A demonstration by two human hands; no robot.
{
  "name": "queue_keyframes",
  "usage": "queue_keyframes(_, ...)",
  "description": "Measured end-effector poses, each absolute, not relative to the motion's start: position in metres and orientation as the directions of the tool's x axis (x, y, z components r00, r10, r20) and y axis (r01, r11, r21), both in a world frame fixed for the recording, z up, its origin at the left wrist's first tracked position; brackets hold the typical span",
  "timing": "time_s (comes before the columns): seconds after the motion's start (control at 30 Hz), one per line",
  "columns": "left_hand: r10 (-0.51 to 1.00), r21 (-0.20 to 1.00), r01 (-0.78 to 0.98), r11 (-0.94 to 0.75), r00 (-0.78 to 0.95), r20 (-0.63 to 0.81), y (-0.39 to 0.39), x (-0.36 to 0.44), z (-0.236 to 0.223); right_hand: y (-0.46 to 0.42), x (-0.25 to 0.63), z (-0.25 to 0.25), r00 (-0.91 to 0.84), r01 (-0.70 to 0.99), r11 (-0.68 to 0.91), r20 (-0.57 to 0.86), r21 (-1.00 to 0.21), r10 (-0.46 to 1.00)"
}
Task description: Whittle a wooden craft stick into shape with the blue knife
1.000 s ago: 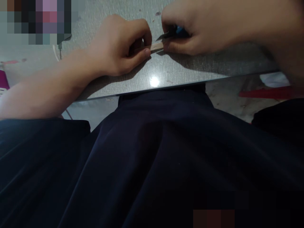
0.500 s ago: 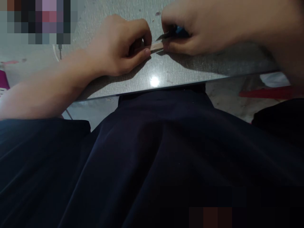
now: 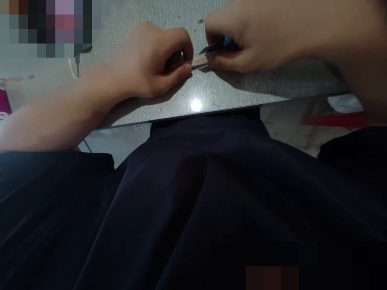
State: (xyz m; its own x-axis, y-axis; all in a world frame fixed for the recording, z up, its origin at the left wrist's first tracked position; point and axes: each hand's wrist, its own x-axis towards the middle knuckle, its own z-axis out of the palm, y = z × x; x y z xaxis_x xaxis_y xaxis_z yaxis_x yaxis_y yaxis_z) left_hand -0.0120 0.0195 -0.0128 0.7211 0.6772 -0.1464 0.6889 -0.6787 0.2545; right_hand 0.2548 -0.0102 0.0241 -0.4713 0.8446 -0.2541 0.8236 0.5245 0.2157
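Note:
Between my two hands lies a thin, pale wooden stick (image 3: pixel 199 62), just above the tabletop or touching it; I cannot tell which. My left hand (image 3: pixel 157 60) pinches its left part between thumb and curled fingers. Held in my right hand (image 3: pixel 238 44) is a utility knife (image 3: pixel 228 43) with a blue handle, mostly covered by the fingers. Its dark blade points left, over the stick and close to its upper edge. The right thumb presses against the stick's right end.
The grey textured table (image 3: pixel 242 88) ends at a front edge close to my dark clothing (image 3: pixel 193 181). A cable (image 3: pixel 72 67) lies at the left, with a purple box (image 3: pixel 4 102) at the far left. Below the edge at right are a red object (image 3: pixel 335 119) and a white bag (image 3: pixel 346 103).
The whole view has shifted slightly. Both hands, the knife and the stick keep nearly the same positions relative to each other.

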Motion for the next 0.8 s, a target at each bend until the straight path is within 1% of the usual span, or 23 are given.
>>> queue_keyframes(0.13, 0.687, 0.260, 0.700, -0.665, 0.710, -0.153, 0.020, -0.012, -0.011, 0.000, 0.267, 0.014, -0.531, 0.801, 0.568, -0.211, 0.191, 0.821)
queue_keyframes(0.2, 0.686, 0.261, 0.698, -0.666, 0.711, -0.152, 0.020, -0.013, -0.011, 0.004, 0.273, 0.009, -0.615, 0.763, 0.634, -0.159, 0.126, 0.772)
queue_keyframes(0.27, 0.679, 0.261, 0.693, -0.672, 0.717, -0.155, 0.019, -0.012, -0.012, 0.004, 0.274, 0.008, -0.631, 0.760, 0.645, -0.148, 0.081, 0.762)
queue_keyframes(0.3, 0.679, 0.262, 0.692, -0.673, 0.718, -0.152, 0.018, -0.012, -0.013, 0.003, 0.272, 0.009, -0.605, 0.779, 0.620, -0.152, 0.091, 0.782)
queue_keyframes(0.37, 0.700, 0.264, 0.701, -0.662, 0.705, -0.116, 0.016, -0.011, -0.015, -0.002, 0.265, 0.015, -0.499, 0.830, 0.538, -0.232, 0.150, 0.835)
queue_keyframes(0.47, 0.735, 0.264, 0.722, -0.639, 0.675, -0.066, 0.015, -0.010, -0.017, -0.008, 0.254, 0.023, -0.446, 0.845, 0.504, -0.282, 0.181, 0.849)
queue_keyframes(0.6, 0.693, 0.253, 0.705, -0.662, 0.705, -0.150, 0.018, -0.011, -0.014, -0.009, 0.253, 0.026, -0.465, 0.828, 0.522, -0.271, 0.205, 0.843)
queue_keyframes(0.8, 0.684, 0.256, 0.695, -0.672, 0.715, -0.143, 0.020, -0.012, -0.013, -0.006, 0.257, 0.020, -0.492, 0.811, 0.543, -0.247, 0.218, 0.835)
